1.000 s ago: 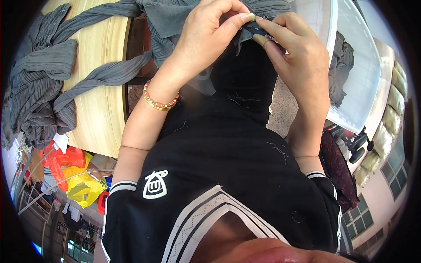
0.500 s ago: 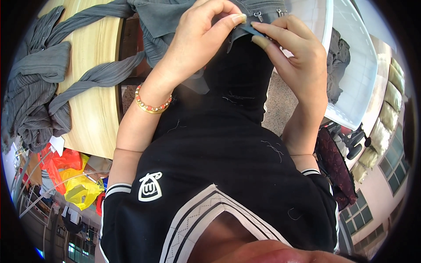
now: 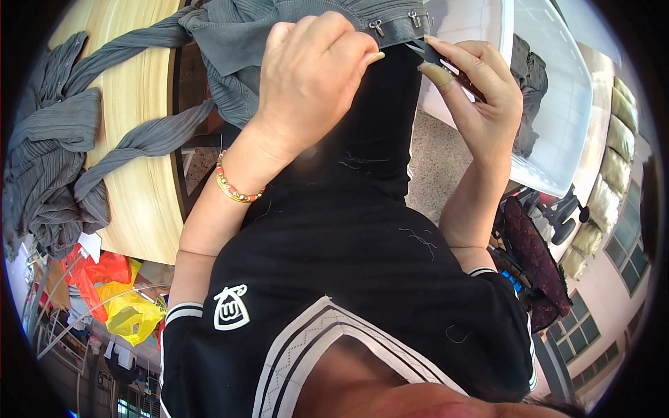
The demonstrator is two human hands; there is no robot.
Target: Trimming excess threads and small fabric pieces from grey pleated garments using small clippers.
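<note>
A grey garment (image 3: pixel 233 42) lies across my lap at the top of the view, with small metal hooks (image 3: pixel 376 28) along its band. My left hand (image 3: pixel 310 83) is closed over the garment's lower edge, thumb and fingers pinched together. My right hand (image 3: pixel 481 83) holds small dark thread snips (image 3: pixel 446 63) between thumb and fingers. Their pointed metal tips are beside the band's edge, just right of my left fingertips. A tan cover sits on my right thumb. The palm partly hides the snips' handles.
To the left, twisted grey straps and bunched ribbed cloth (image 3: pixel 52 153) lie on a wooden table (image 3: pixel 139 202). Red and yellow plastic bags (image 3: pixel 132 313) hang below it. At right stands a translucent bin (image 3: pixel 561 150) with dark cloth (image 3: pixel 527 97) inside.
My left hand has turned over, with its back now facing up, and lowered slightly. The snips have moved right, away from my left fingertips. The hooks on the band have shifted left.
</note>
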